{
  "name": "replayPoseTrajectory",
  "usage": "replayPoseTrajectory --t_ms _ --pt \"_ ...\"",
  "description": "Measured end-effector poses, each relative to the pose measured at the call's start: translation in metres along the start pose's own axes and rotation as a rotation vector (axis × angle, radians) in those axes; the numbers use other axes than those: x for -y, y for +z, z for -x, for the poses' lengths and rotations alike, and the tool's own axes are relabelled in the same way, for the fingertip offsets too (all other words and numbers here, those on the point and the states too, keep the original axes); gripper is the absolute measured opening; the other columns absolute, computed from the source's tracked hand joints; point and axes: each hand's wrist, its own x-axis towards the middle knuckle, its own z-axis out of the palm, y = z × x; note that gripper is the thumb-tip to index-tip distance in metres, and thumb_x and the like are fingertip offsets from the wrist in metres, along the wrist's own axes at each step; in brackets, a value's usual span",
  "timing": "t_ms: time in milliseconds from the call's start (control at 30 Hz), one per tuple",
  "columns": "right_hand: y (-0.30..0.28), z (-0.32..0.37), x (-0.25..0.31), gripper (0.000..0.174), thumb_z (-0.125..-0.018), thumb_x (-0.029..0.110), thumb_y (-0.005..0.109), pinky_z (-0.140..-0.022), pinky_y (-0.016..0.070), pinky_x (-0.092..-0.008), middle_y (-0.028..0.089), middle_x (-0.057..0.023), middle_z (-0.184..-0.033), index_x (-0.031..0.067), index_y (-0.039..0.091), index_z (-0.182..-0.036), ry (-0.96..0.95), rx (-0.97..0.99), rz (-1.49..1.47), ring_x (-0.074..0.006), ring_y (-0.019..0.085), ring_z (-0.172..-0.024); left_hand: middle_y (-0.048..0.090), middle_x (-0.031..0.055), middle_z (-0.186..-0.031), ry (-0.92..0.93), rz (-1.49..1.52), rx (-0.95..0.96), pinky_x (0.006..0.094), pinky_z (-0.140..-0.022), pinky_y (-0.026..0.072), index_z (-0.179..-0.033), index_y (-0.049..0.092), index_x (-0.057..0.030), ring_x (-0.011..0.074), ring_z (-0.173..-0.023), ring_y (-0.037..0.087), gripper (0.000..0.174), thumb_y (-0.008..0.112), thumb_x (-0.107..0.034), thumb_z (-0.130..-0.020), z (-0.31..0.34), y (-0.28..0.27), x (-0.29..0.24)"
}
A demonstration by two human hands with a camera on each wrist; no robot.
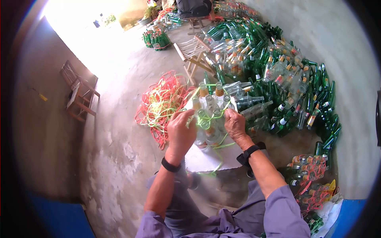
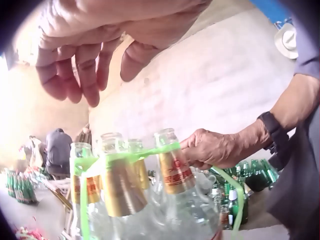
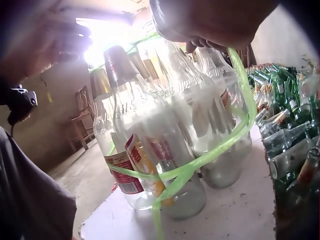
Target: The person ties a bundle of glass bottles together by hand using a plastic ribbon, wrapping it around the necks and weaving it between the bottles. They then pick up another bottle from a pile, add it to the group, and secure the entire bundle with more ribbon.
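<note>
A cluster of clear glass bottles (image 3: 170, 120), some with gold-labelled necks, stands upright on a white board (image 1: 202, 160) between my knees. Green plastic strapping (image 3: 212, 156) circles their bodies, and another stretch runs round the necks. My left hand (image 1: 181, 133) hovers beside the necks; in the left wrist view its fingers hang loosely bent above the bottles, holding nothing. On the far side, my right hand (image 1: 237, 126) pinches the green strap near a bottle neck, its fingers curled. From that hand the strap drops down along the bottles' side in the right wrist view.
A tangled heap of red and yellow-green strapping (image 1: 162, 107) lies left of the board. Green and clear bottles (image 1: 274, 75) are piled along the right wall. A wooden folding stool (image 1: 193, 49) stands ahead, a wooden chair (image 1: 79, 93) at left. Another person (image 1: 193, 8) sits farther back.
</note>
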Motion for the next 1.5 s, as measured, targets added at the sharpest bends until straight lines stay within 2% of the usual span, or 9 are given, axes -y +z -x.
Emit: replayPoseTrajectory --t_ms 333,533,600,633,667,700,1033,1133,1500 --pt "0.007 -0.005 -0.012 0.029 -0.096 0.026 0.052 -0.071 0.0529 -0.0445 0.069 -0.0195 -0.085 0.0066 0.072 -0.091 0.252 0.078 -0.167 -0.0394 0.067 -0.078 0.073 0.0155 -0.100 0.130 -0.062 0.508 0.0428 -0.086 0.0534 -0.116 0.065 -0.0025 0.0336 -0.097 0.068 0.031 0.058 -0.007 -0.085 -0.045 0.065 0.009" --pt "0.013 -0.017 -0.018 0.033 -0.088 0.035 0.064 -0.064 0.0507 -0.0427 0.065 -0.0209 -0.072 0.0051 0.074 -0.080 0.438 0.141 -0.312 -0.0363 0.066 -0.066 0.071 0.0138 -0.116 -0.048 0.148 0.775 0.0409 -0.085 0.0542 -0.134 0.053 -0.0039 0.0328 -0.100 0.070 0.049 0.050 -0.006 -0.086 -0.066 0.074 0.008" --pt "0.010 -0.019 -0.016 0.031 -0.087 0.030 0.070 -0.052 0.0418 -0.0347 0.056 -0.0074 -0.051 0.0024 0.073 -0.073 0.490 0.161 -0.235 -0.0099 0.047 -0.051 0.070 0.0127 -0.119 -0.041 0.116 0.838 0.0404 -0.087 0.0530 -0.140 0.046 -0.0050 0.0327 -0.103 0.069 0.054 0.050 -0.006 -0.086 -0.070 0.079 0.012" --pt "0.011 -0.019 -0.017 0.031 -0.087 0.030 0.070 -0.052 0.0418 -0.0347 0.056 -0.0074 -0.051 0.0024 0.073 -0.073 0.490 0.160 -0.237 -0.0099 0.047 -0.051 0.070 0.0126 -0.120 -0.053 0.094 0.863 0.0406 -0.089 0.0522 -0.139 0.046 -0.0051 0.0330 -0.105 0.068 0.054 0.049 -0.008 -0.086 -0.071 0.079 0.011" --pt "0.012 -0.020 -0.016 0.034 -0.084 0.036 0.070 -0.057 0.0463 -0.0396 0.061 -0.0134 -0.061 0.0034 0.073 -0.075 0.569 0.195 -0.213 -0.0229 0.057 -0.058 0.070 0.0125 -0.121 -0.063 0.072 0.886 0.0408 -0.091 0.0514 -0.139 0.045 -0.0052 0.0333 -0.106 0.067 0.053 0.049 -0.009 -0.086 -0.073 0.079 0.010" --pt "0.015 -0.021 -0.019 0.039 -0.081 0.043 0.070 -0.062 0.0508 -0.0445 0.066 -0.0195 -0.070 0.0044 0.074 -0.077 0.645 0.228 -0.189 -0.0358 0.066 -0.065 0.070 0.0125 -0.121 -0.059 0.068 0.884 0.0408 -0.091 0.0514 -0.139 0.045 -0.0052 0.0333 -0.106 0.067 0.053 0.049 -0.009 -0.086 -0.075 0.080 0.011" --pt "0.023 -0.021 -0.025 0.057 -0.076 0.055 0.070 -0.066 0.0519 -0.0452 0.066 -0.0196 -0.067 -0.0016 0.072 -0.074 0.669 0.258 -0.176 -0.0328 0.069 -0.068 0.066 0.0168 -0.106 0.209 -0.050 0.739 0.0472 -0.092 0.0488 -0.120 0.060 -0.0024 0.0359 -0.103 0.063 0.039 0.048 -0.005 -0.083 -0.069 0.081 0.012" --pt "0.023 -0.021 -0.026 0.058 -0.076 0.055 0.072 -0.062 0.0505 -0.0438 0.065 -0.0187 -0.063 -0.0017 0.071 -0.070 0.559 0.208 -0.264 -0.0293 0.066 -0.061 0.066 0.0152 -0.105 0.395 -0.086 0.735 0.0464 -0.089 0.0493 -0.119 0.062 -0.0043 0.0341 -0.100 0.063 0.041 0.052 -0.006 -0.080 -0.076 0.071 0.001" --pt "0.015 -0.019 -0.025 0.052 -0.082 0.041 0.073 -0.051 0.0430 -0.0376 0.052 -0.0144 -0.050 -0.0039 0.061 -0.060 0.438 0.192 -0.388 -0.0179 0.045 -0.045 0.069 0.0167 -0.093 0.407 -0.212 0.729 0.0460 -0.076 0.0537 -0.114 0.067 -0.0076 0.0339 -0.086 0.068 0.042 0.072 -0.031 -0.079 -0.094 0.058 0.006"
